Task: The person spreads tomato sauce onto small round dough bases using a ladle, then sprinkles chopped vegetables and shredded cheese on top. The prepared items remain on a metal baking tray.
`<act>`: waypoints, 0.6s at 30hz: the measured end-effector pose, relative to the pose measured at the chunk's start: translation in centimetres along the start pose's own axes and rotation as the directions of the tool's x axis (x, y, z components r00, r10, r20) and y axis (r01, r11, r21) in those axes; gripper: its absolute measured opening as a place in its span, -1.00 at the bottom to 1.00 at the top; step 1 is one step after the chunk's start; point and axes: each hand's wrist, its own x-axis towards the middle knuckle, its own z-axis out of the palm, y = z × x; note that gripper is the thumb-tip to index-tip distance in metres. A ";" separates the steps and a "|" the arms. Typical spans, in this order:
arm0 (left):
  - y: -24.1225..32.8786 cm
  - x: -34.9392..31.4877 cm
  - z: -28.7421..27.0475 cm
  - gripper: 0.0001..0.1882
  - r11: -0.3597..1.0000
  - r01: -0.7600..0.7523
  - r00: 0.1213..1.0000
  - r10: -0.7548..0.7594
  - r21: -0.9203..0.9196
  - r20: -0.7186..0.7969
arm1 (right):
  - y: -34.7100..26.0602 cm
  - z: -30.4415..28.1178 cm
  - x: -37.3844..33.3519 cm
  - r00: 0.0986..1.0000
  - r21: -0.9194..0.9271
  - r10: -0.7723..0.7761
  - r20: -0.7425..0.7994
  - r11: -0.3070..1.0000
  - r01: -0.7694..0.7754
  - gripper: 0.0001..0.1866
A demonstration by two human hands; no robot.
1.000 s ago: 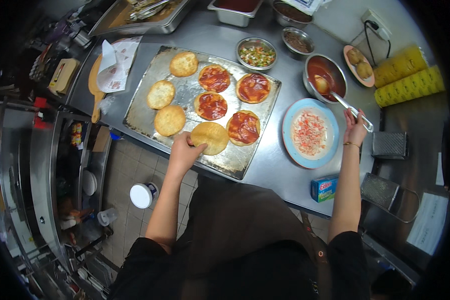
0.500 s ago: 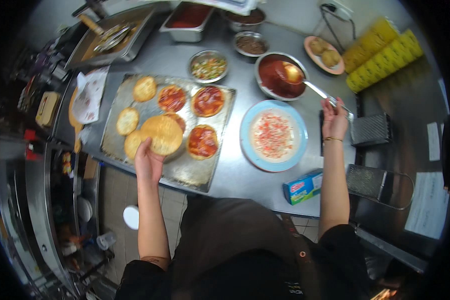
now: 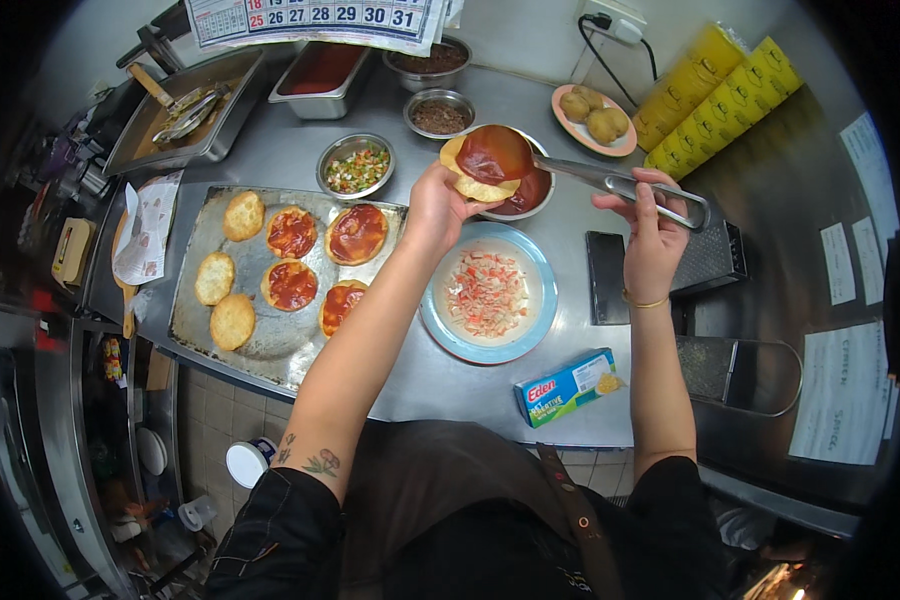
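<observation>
My left hand [image 3: 436, 207] grips a round flat pizza crust [image 3: 482, 190] by its left edge, up over the steel sauce bowl [image 3: 548, 204]. Held by its long handle in my right hand [image 3: 654, 228], a steel ladle [image 3: 585, 172] has its bowl over the crust; red sauce covers much of the crust's upper part. Below my left forearm lies a metal baking tray [image 3: 275, 357] with several crusts: plain ones on its left, sauced ones to the right, one partly hidden by the forearm. A blue-rimmed plate [image 3: 431, 318] holds shredded red and white pieces.
Behind the tray stand a bowl of diced vegetables [image 3: 357, 170], a bowl of brown crumbled filling [image 3: 439, 116] and a steel pan of red sauce [image 3: 315, 80]. At right are a box grater [image 3: 722, 255], yellow rolls [image 3: 725, 107] and a plate of round brown items [image 3: 600, 122]. A blue-green carton [image 3: 570, 388] lies near the front edge.
My left hand has carried the crust from over the tray rightward to the sauce bowl. The ladle has risen from the bowl and moved left over the crust.
</observation>
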 end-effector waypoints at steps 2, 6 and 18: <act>-0.4 -0.2 0.2 -0.49 1.000 -0.008 1.000 0.007 0.009 0.028 | -0.2 -0.1 0.1 0.998 -0.026 -0.050 0.041 0.998 0.051 -0.82; -0.5 -1.1 0.0 -0.46 1.000 -0.014 0.999 0.015 -0.011 0.051 | 0.4 -0.5 0.0 0.998 0.043 0.060 -0.032 0.997 -0.059 -0.81; 1.7 -3.8 -0.7 -0.45 0.998 -0.042 0.996 0.047 -0.056 0.076 | 0.7 0.8 -1.7 0.953 0.217 0.287 -0.102 0.941 -0.260 -0.75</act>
